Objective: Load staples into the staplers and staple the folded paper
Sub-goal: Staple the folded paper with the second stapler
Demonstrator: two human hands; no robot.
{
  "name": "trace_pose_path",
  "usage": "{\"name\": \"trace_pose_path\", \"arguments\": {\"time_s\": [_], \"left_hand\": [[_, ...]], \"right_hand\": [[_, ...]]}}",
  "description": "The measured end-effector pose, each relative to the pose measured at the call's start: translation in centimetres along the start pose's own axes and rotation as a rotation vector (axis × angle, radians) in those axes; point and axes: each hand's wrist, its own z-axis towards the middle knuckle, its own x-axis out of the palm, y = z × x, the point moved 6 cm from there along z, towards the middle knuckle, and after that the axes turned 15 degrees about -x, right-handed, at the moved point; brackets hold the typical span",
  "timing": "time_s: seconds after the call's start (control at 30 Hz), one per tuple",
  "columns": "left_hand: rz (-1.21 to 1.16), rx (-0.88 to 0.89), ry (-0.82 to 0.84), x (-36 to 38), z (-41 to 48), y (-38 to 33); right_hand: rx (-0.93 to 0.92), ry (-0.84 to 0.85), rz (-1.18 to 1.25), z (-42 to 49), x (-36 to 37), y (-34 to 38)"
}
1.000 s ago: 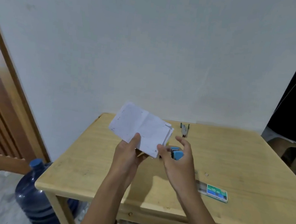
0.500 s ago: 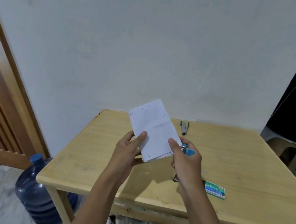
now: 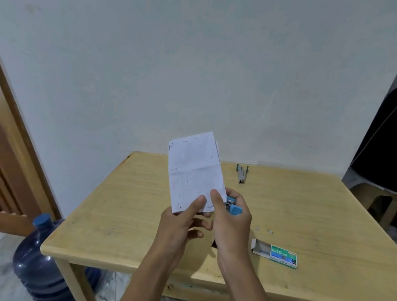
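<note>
A folded white paper (image 3: 194, 172) stands nearly upright above the wooden table (image 3: 137, 205). My left hand (image 3: 180, 224) pinches its lower edge with thumb on the front. My right hand (image 3: 230, 223) grips a small blue stapler (image 3: 233, 206) at the paper's lower right corner, thumb pressed on the paper. Most of that stapler is hidden by my fingers. A second, grey stapler (image 3: 241, 174) lies at the table's back edge. An open green staple box (image 3: 277, 253) lies to the right of my right wrist.
A few loose staple bits (image 3: 265, 230) lie on the table near the box. A blue water jug (image 3: 39, 261) stands on the floor at the table's left front corner. A wooden door frame (image 3: 12, 116) is at left, a plastic stool (image 3: 380, 203) at right.
The paper has turned from lying sideways to nearly upright. My right hand with the blue stapler moved up to the paper's lower right corner and now touches it.
</note>
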Motion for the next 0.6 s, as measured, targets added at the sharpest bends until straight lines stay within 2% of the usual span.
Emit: {"name": "trace_pose_path", "arguments": {"time_s": [0.17,0.23,0.43,0.6], "left_hand": [[-0.025,0.035,-0.058,-0.2,0.0,-0.3],[0.006,0.085,-0.066,-0.2,-0.1,-0.7],[0.078,0.158,-0.059,0.7,-0.7,-1.2],[0.134,0.189,-0.095,0.8,-0.8,-1.3]], "right_hand": [[-0.028,0.136,-0.100,0.4,-0.5,-0.2],[0.038,0.210,-0.116,0.4,-0.6,-1.0],[0.263,0.365,0.379,-0.1,0.5,-2.1],[0.328,0.378,0.428,-0.2,-0.1,-2.1]]}}
